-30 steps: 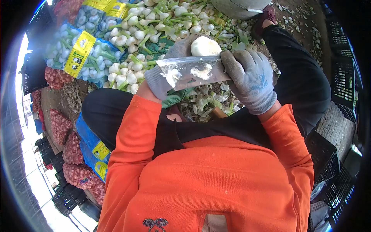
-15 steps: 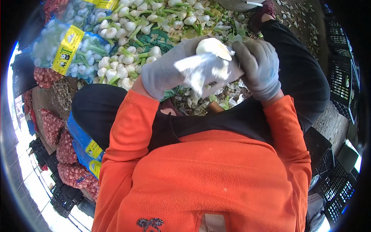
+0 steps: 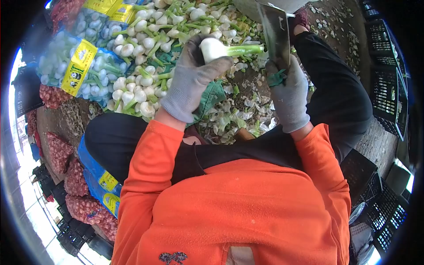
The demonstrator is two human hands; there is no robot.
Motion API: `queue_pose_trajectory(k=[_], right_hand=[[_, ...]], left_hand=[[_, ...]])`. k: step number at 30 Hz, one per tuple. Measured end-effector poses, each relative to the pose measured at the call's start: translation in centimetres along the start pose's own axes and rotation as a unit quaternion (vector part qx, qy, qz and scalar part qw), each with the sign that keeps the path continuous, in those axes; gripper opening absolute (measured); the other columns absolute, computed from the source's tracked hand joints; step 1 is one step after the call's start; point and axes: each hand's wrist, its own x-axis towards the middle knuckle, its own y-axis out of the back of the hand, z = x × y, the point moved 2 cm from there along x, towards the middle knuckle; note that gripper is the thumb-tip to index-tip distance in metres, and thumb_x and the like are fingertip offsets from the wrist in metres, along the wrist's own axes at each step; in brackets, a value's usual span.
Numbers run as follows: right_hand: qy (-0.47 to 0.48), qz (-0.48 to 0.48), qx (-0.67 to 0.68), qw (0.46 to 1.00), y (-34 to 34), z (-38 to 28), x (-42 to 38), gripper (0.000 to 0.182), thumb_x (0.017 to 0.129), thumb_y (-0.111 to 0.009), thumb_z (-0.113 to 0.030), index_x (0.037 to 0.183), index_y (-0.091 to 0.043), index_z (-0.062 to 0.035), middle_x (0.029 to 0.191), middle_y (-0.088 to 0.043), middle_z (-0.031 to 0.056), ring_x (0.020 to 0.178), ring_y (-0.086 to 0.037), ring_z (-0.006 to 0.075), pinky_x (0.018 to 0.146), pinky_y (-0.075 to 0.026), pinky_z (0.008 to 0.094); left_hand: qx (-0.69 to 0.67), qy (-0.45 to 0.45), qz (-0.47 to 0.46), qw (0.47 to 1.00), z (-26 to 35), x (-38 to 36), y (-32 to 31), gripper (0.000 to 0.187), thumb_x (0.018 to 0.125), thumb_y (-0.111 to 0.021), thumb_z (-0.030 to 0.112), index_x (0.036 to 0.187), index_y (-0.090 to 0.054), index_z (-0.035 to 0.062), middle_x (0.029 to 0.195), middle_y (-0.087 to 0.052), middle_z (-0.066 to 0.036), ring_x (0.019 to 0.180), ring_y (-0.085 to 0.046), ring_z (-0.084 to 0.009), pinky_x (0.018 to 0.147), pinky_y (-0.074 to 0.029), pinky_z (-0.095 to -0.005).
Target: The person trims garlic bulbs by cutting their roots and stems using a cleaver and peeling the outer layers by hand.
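Note:
My left hand [image 3: 190, 77], in a grey glove, is closed around a white garlic bulb [image 3: 213, 49]. The bulb's green stem [image 3: 245, 50] points right, its end close to the blade. In my gloved right hand [image 3: 289, 95] is a cleaver [image 3: 278, 37], held by a handle with green wrapping, its broad dark blade standing upward. Beyond the left hand lies a pile of garlic bulbs [image 3: 148, 44] with short green stems.
Garlic peelings [image 3: 238, 117] litter the ground between my legs. Packed blue net bags [image 3: 95, 66] lie at upper left, red net sacks [image 3: 84, 203] at lower left. Black crates [image 3: 384, 95] stand on the right. A metal basin [image 3: 247, 9] sits at the top.
My hands have moved apart. The garlic has turned so its stem points right, and the loose white peel around it is gone. The cleaver blade now stands upright in plain view.

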Motion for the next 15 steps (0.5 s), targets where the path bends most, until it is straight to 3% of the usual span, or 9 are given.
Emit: queue_pose_trajectory(k=[1, 3, 4, 7, 8, 11, 12, 13, 15], right_hand=[[0.013, -0.002, -0.017, 1.0, -0.1, -0.1, 0.1, 0.026, 0.082, -0.065, -0.009, 0.105, -0.056, -0.0019, 0.088, -0.06, 0.0193, 0.081, -0.06, 0.0384, 0.07, -0.048, 0.0411], [0.056, 0.007, -0.049, 0.997, 0.1, -0.8, 0.5, 0.022, 0.087, -0.062, -0.011, 0.107, -0.058, -0.0013, 0.089, -0.063, 0.0166, 0.081, -0.062, 0.0307, 0.073, -0.048, 0.036], [0.076, 0.011, -0.065, 0.995, 0.2, -1.0, 0.5, 0.021, 0.089, -0.061, -0.012, 0.108, -0.058, -0.0011, 0.089, -0.064, 0.0153, 0.081, -0.063, 0.0268, 0.074, -0.049, 0.0335], [-0.093, -0.102, -0.131, 0.982, -1.7, 3.8, -0.9, 0.023, 0.089, -0.06, -0.011, 0.109, -0.058, 0.0, 0.088, -0.062, 0.0192, 0.084, -0.062, 0.0339, 0.075, -0.049, 0.0359], [-0.086, -0.083, -0.072, 0.99, -2.0, 5.7, -2.1, 0.029, 0.088, -0.06, -0.011, 0.114, -0.057, 0.0007, 0.083, -0.062, 0.0122, 0.078, -0.062, 0.0298, 0.073, -0.048, 0.0388], [-0.151, -0.074, 0.067, 0.983, -0.9, 4.3, -1.4, 0.041, 0.083, -0.064, -0.012, 0.121, -0.054, 0.001, 0.095, -0.064, 0.0205, 0.08, -0.063, 0.0268, 0.072, -0.048, 0.0347], [-0.233, -0.113, 0.079, 0.962, 0.0, 3.2, -0.5, 0.039, 0.084, -0.063, -0.01, 0.121, -0.055, 0.0015, 0.092, -0.065, 0.0122, 0.075, -0.059, 0.0159, 0.068, -0.046, 0.0285], [-0.239, -0.059, 0.199, 0.949, 0.1, 2.6, -0.2, 0.036, 0.086, -0.061, -0.007, 0.121, -0.056, 0.0015, 0.088, -0.062, 0.0031, 0.069, -0.052, 0.0091, 0.063, -0.043, 0.024], [-0.292, -0.078, 0.23, 0.925, 1.0, 2.0, 1.0, 0.033, 0.088, -0.06, -0.007, 0.119, -0.057, 0.0014, 0.084, -0.058, -0.002, 0.066, -0.048, 0.0059, 0.058, -0.039, 0.0209]], left_hand=[[0.024, -0.009, -0.005, 1.0, -0.3, -0.2, -0.3, 0.04, 0.084, -0.068, 0.008, 0.12, -0.05, 0.0039, 0.105, -0.057, -0.005, 0.096, -0.06, -0.0146, 0.085, -0.051, -0.0264], [0.072, -0.025, -0.02, 0.997, -0.9, -0.4, -1.1, 0.04, 0.084, -0.068, 0.008, 0.119, -0.049, 0.0046, 0.106, -0.057, -0.006, 0.096, -0.06, -0.0141, 0.086, -0.051, -0.0269], [-0.016, 0.001, 0.008, 1.0, -1.2, -0.8, -1.7, 0.039, 0.084, -0.066, 0.007, 0.119, -0.05, 0.0055, 0.107, -0.058, -0.008, 0.099, -0.061, -0.0171, 0.087, -0.053, -0.0297], [-0.221, 0.013, -0.005, 0.975, -0.2, -0.4, -1.9, 0.039, 0.084, -0.064, 0.006, 0.12, -0.05, 0.0058, 0.108, -0.059, -0.009, 0.098, -0.062, -0.0201, 0.085, -0.054, -0.0331], [-0.202, -0.009, 0.02, 0.979, 0.4, 0.3, -1.1, 0.039, 0.085, -0.062, 0.006, 0.121, -0.05, 0.0049, 0.108, -0.06, -0.011, 0.098, -0.063, -0.0233, 0.084, -0.055, -0.0342], [0.016, 0.07, 0.047, 0.996, 0.9, 2.1, 4.4, 0.045, 0.083, -0.067, 0.007, 0.122, -0.046, 0.0016, 0.105, -0.061, -0.012, 0.094, -0.066, -0.0213, 0.081, -0.055, -0.0316], [0.158, 0.127, 0.043, 0.978, 0.2, 3.0, 6.7, 0.049, 0.082, -0.068, 0.013, 0.124, -0.047, 0.001, 0.108, -0.061, -0.013, 0.098, -0.065, -0.0235, 0.084, -0.054, -0.0329], [0.297, 0.182, 0.035, 0.937, -0.9, 3.7, 8.9, 0.054, 0.081, -0.07, 0.019, 0.127, -0.048, 0.0004, 0.111, -0.062, -0.015, 0.102, -0.064, -0.0257, 0.087, -0.052, -0.0342], [0.615, 0.221, 0.029, 0.757, -3.2, 4.2, 12.4, 0.06, 0.08, -0.069, 0.029, 0.129, -0.049, 0.0025, 0.117, -0.061, -0.016, 0.107, -0.062, -0.0281, 0.092, -0.049, -0.0363]])
